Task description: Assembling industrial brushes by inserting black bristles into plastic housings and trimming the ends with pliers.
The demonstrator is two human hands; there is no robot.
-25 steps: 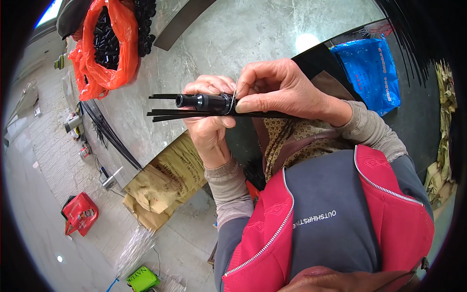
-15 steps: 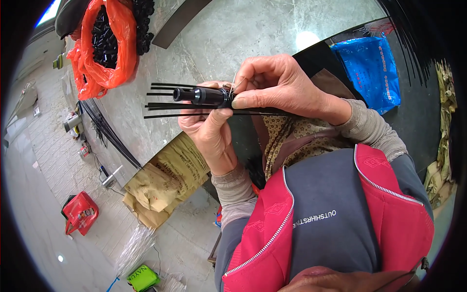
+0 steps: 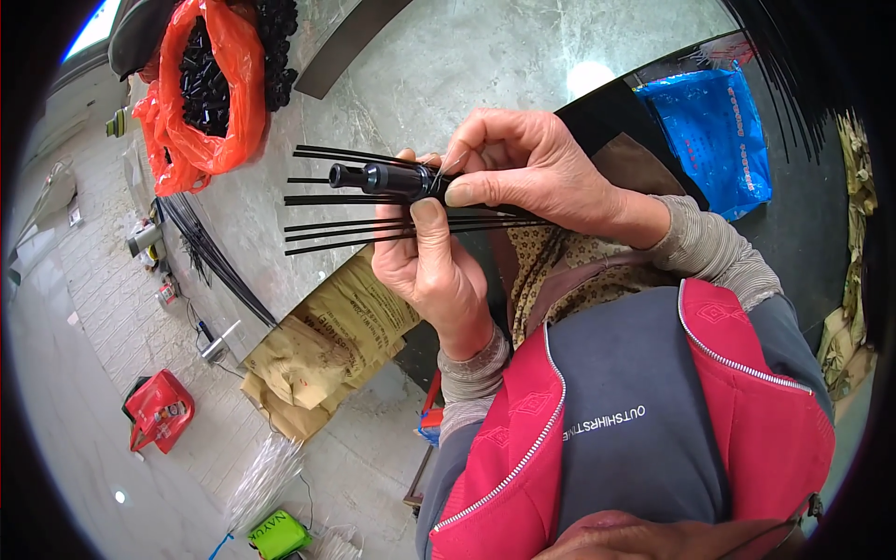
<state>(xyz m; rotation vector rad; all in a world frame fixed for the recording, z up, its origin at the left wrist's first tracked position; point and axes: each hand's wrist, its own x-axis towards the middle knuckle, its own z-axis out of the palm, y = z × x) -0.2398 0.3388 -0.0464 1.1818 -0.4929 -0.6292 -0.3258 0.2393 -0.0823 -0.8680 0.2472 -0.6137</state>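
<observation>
1. Head view: a grey worktop (image 3: 485, 56) is standing over grey floor (image 3: 373, 425).
2. Left hand (image 3: 434, 266) is clasping a black stepped tube (image 3: 387, 179) above the worktop; right hand (image 3: 546, 182) is pinching thin wire (image 3: 441, 170).
3. White lettering (image 3: 605, 422) is crossing the shirt (image 3: 644, 364).

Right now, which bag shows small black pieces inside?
The upper-left orange-red bag: black pieces show in its open mouth; the blue bag, brown paper sack and lower-left red bag show none.

Grey marbled tabletop (image 3: 485, 56) — carries orange plastic bag (image 3: 245, 121) with black pieces (image 3: 201, 84) inside, dark curved strip (image 3: 343, 47), bundle of black rods (image 3: 217, 263). Dark surface (image 3: 803, 224) at right holds blue bag (image 3: 705, 149). Pale floor (image 3: 373, 453) — red bag (image 3: 159, 399), white strands (image 3: 264, 485), green packet (image 3: 278, 535).
</observation>
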